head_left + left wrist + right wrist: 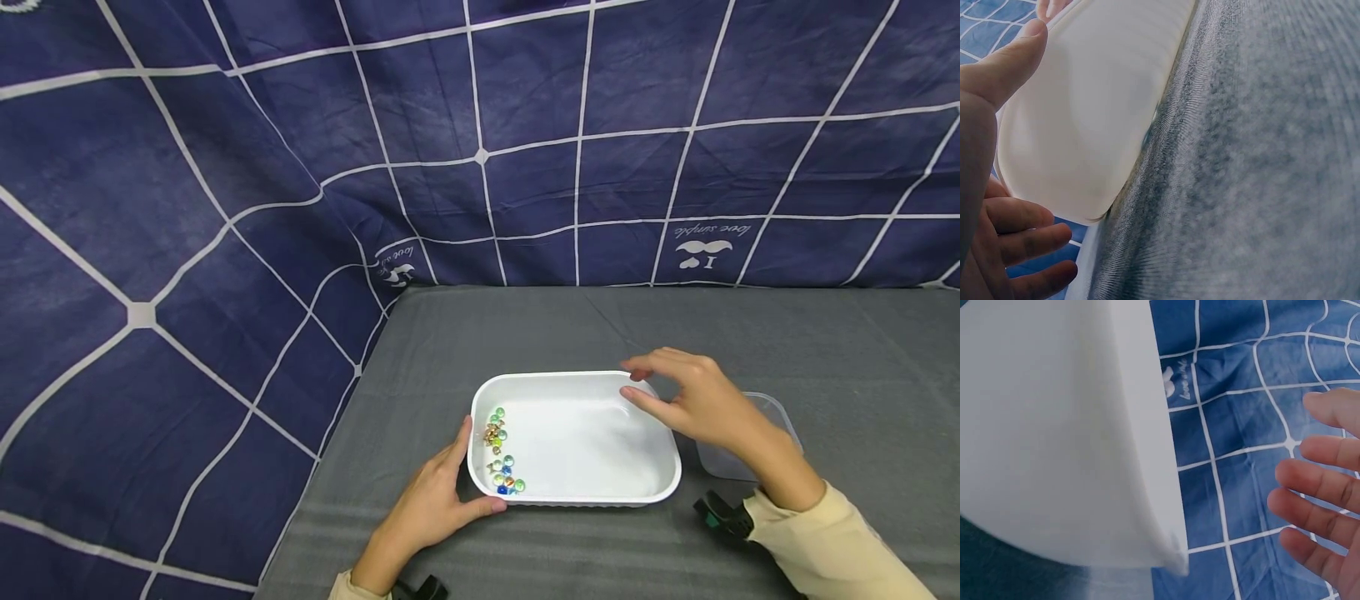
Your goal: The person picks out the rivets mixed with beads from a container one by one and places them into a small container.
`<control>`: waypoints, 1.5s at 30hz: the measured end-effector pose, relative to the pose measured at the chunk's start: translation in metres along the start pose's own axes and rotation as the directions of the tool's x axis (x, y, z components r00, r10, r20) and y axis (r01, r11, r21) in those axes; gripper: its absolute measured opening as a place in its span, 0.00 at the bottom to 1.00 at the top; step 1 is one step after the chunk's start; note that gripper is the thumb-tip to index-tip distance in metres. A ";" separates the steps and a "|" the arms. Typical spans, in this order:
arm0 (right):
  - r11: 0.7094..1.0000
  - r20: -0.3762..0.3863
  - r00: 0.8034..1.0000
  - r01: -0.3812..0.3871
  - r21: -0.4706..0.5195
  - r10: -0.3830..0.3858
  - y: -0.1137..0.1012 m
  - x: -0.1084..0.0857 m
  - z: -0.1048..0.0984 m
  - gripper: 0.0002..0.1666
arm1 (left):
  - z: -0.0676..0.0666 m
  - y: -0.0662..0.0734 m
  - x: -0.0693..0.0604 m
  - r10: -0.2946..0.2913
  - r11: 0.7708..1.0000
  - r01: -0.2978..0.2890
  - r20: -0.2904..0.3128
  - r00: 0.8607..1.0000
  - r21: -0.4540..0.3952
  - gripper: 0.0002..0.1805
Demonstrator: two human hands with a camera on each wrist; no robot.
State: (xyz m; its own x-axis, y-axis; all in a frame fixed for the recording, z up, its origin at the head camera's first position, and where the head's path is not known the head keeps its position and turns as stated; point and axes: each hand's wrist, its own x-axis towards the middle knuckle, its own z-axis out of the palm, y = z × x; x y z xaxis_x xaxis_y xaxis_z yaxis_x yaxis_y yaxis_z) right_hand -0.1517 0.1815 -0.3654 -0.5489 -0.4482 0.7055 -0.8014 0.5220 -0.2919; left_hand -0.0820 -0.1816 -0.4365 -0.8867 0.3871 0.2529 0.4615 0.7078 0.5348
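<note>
A white rectangular tray (585,450) lies on the grey cloth, with several glass marbles (508,482) and small gold-coloured pieces (492,434) gathered along its left end. My left hand (433,500) is at the tray's near left corner, thumb by the near rim and fingers along the left end. In the left wrist view, the thumb (1013,62) lies against the white wall and the other fingers are loosely bent. Over the far right corner hovers my right hand (686,398), thumb and fingers apart, holding nothing. The right wrist view shows its fingers (1316,481) spread beside the tray wall.
A clear plastic container (731,458) stands right of the tray, partly hidden by the right forearm. Grey cloth (862,375) covers the table. Dark blue grid-patterned fabric (540,100) hangs behind and at the left.
</note>
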 end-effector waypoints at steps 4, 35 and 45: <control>1.000 0.008 1.000 -0.005 0.007 0.005 -0.002 0.005 0.001 0.18 | 0.000 -0.001 0.000 0.000 1.000 0.000 0.000 1.000 -0.004 0.63; 0.997 0.116 0.992 -0.058 0.049 0.052 -0.006 0.039 0.017 0.17 | 0.000 -0.002 0.003 0.055 0.998 -0.054 -0.023 0.998 0.038 0.62; 0.984 0.177 0.973 -0.161 0.076 0.145 -0.007 0.052 0.027 0.16 | -0.001 0.000 0.000 0.020 1.000 -0.020 0.004 1.000 0.011 0.63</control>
State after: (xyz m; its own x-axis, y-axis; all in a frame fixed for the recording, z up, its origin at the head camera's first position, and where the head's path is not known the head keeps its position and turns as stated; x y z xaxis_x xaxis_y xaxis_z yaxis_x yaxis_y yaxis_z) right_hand -0.1810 0.1353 -0.3439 -0.6930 -0.4890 0.5298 -0.7184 0.5307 -0.4497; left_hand -0.0823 -0.1821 -0.4355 -0.8772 0.4035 0.2603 0.4795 0.7065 0.5206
